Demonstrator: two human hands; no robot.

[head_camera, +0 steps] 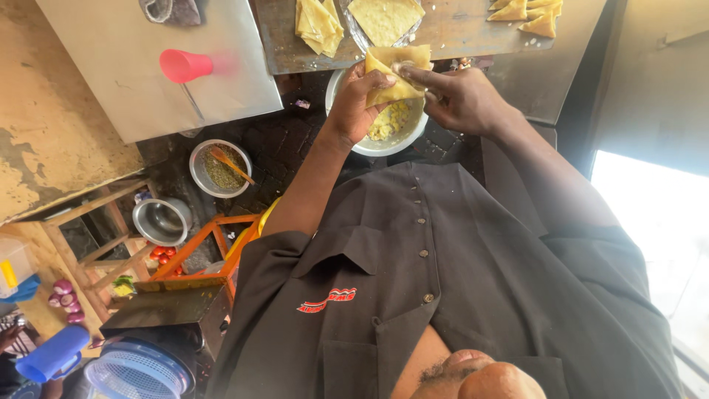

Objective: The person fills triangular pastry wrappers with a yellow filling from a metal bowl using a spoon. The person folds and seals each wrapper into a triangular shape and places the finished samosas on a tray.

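Cradling thin, floppy pastry cone (395, 74) in left hand (354, 103), right hand's (461, 100) fingers pinching its tear-prone top edge over filling bowl (347, 137).

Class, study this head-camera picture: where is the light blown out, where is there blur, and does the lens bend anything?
Head view: daylight at the window on the right is blown out to white; the red cup smears pink at its right side; the chin at the bottom edge is soft; the wide lens bows the board and grey tabletop; the hands on the pastry are fairly sharp.
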